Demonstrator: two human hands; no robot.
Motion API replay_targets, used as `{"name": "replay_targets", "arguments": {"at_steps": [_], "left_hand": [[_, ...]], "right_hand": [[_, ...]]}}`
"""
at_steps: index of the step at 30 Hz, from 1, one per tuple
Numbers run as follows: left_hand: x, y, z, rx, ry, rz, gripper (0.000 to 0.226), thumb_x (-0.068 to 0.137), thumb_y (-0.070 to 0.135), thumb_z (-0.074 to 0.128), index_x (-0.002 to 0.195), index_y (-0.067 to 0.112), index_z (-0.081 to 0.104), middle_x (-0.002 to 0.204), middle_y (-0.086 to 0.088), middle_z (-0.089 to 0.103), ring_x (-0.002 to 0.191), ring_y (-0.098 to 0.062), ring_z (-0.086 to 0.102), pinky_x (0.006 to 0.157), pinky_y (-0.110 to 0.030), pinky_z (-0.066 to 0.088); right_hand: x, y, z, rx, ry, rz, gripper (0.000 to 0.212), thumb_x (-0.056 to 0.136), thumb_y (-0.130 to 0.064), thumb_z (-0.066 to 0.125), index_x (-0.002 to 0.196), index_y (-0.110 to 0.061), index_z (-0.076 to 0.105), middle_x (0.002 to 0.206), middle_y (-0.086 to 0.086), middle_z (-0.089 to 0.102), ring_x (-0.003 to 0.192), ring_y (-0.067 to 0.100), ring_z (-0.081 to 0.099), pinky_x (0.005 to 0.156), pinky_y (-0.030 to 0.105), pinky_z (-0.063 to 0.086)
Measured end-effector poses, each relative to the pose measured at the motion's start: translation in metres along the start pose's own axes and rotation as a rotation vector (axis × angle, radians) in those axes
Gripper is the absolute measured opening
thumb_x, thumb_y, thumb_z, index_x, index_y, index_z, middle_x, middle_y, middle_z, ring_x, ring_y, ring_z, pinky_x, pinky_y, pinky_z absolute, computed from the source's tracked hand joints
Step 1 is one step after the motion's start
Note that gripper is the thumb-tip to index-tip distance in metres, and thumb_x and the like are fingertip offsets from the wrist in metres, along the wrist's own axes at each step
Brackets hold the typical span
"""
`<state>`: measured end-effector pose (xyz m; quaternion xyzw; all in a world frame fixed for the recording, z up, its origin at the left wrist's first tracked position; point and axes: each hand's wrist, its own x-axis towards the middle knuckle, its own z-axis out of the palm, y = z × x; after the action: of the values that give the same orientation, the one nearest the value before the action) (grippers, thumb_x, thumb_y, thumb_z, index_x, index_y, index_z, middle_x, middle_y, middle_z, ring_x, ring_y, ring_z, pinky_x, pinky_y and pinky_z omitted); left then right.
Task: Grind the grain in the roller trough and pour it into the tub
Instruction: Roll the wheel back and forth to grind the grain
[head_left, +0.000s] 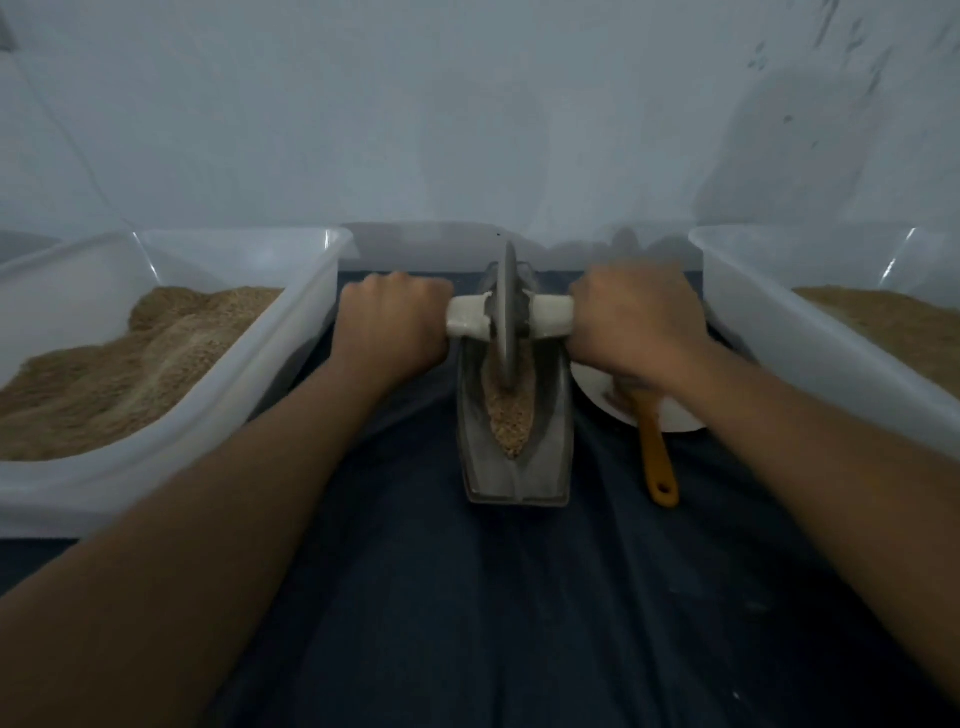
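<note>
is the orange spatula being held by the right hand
No, the orange spatula lies on the white plate while the right hand grips the roller handle.

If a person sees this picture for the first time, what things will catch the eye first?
In the centre, the left hand and right hand grip the white handles of a grey metal grinding wheel, upright in a narrow grey trough of brown grain. Translucent plastic tubs of brown meal flank it.
</note>
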<state>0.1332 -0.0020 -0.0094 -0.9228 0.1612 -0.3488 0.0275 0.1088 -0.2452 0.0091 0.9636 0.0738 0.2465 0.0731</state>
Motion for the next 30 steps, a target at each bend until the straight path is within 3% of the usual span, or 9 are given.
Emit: {"name": "replay_targets", "arguments": {"at_steps": [3,5,9,12,15,19,22,27,30], "left_hand": [[0.024,-0.004,0.004,0.011,-0.155,0.023,0.012,0.086,0.032,0.06,0.092,0.025,0.067,0.089,-0.008,0.07,0.082,-0.036,0.067,0.064,-0.035,0.043],[0.024,-0.002,0.001,0.025,-0.148,0.014,0.011,0.087,0.032,0.06,0.092,0.025,0.067,0.088,-0.008,0.07,0.081,-0.035,0.067,0.063,-0.035,0.041],[-0.015,0.009,-0.013,0.037,0.019,-0.049,0.008,0.083,0.019,0.067,0.084,0.019,0.058,0.072,-0.008,0.064,0.063,-0.033,0.063,0.054,-0.033,0.034],[-0.042,0.014,-0.026,0.046,0.152,0.019,0.016,0.077,0.006,0.067,0.077,0.015,0.054,0.063,-0.008,0.058,0.053,-0.03,0.055,0.049,-0.03,0.027],[-0.051,0.015,-0.033,0.079,0.295,0.066,0.017,0.08,0.0,0.059,0.075,0.014,0.051,0.061,-0.007,0.053,0.053,-0.027,0.049,0.048,-0.032,0.028],[-0.042,0.013,-0.024,0.028,0.198,0.032,0.014,0.079,0.008,0.068,0.076,0.015,0.056,0.064,-0.007,0.059,0.055,-0.029,0.055,0.05,-0.03,0.033],[-0.02,0.007,-0.01,-0.008,0.03,-0.007,0.006,0.085,0.019,0.066,0.085,0.018,0.061,0.075,-0.008,0.066,0.068,-0.033,0.064,0.057,-0.033,0.039],[0.021,-0.006,0.005,-0.041,-0.225,-0.032,0.004,0.086,0.031,0.059,0.09,0.03,0.061,0.095,-0.005,0.069,0.09,-0.036,0.066,0.069,-0.037,0.041],[0.02,-0.006,0.004,-0.051,-0.221,-0.054,0.009,0.086,0.031,0.06,0.093,0.029,0.065,0.093,-0.004,0.069,0.088,-0.034,0.066,0.067,-0.036,0.04]], "right_hand": [[0.03,0.006,-0.009,0.091,-0.237,-0.009,0.013,0.07,-0.034,0.064,0.072,-0.023,0.059,0.071,0.0,0.06,0.061,0.02,0.057,0.054,0.028,0.046],[0.032,0.006,-0.012,0.122,-0.281,0.013,0.014,0.07,-0.035,0.065,0.075,-0.023,0.061,0.073,0.0,0.062,0.064,0.021,0.06,0.059,0.031,0.051],[-0.008,-0.008,-0.009,-0.046,0.062,0.006,0.024,0.074,-0.039,0.073,0.07,-0.022,0.056,0.062,-0.003,0.052,0.053,0.018,0.044,0.049,0.026,0.028],[-0.05,-0.018,-0.016,-0.113,0.287,0.01,0.029,0.074,-0.022,0.079,0.071,-0.018,0.05,0.054,0.003,0.049,0.046,0.02,0.03,0.048,0.024,0.012],[-0.07,-0.019,-0.018,-0.095,0.317,0.0,0.03,0.073,-0.013,0.077,0.074,-0.015,0.047,0.054,0.005,0.049,0.043,0.019,0.029,0.048,0.021,0.008],[-0.063,-0.016,-0.009,-0.119,0.306,0.038,0.033,0.074,-0.018,0.077,0.073,-0.019,0.044,0.053,0.001,0.042,0.044,0.02,0.028,0.048,0.023,0.01],[-0.032,-0.01,-0.003,-0.137,0.187,0.017,0.031,0.078,-0.028,0.073,0.071,-0.022,0.044,0.058,-0.003,0.036,0.049,0.019,0.031,0.049,0.025,0.015],[0.033,0.001,-0.013,0.001,-0.24,-0.03,0.011,0.074,-0.029,0.064,0.071,-0.019,0.06,0.071,0.001,0.061,0.059,0.02,0.058,0.051,0.026,0.041],[0.038,0.0,-0.018,0.005,-0.277,-0.032,0.008,0.072,-0.026,0.064,0.071,-0.019,0.062,0.071,0.001,0.062,0.06,0.021,0.06,0.054,0.027,0.045]]}}
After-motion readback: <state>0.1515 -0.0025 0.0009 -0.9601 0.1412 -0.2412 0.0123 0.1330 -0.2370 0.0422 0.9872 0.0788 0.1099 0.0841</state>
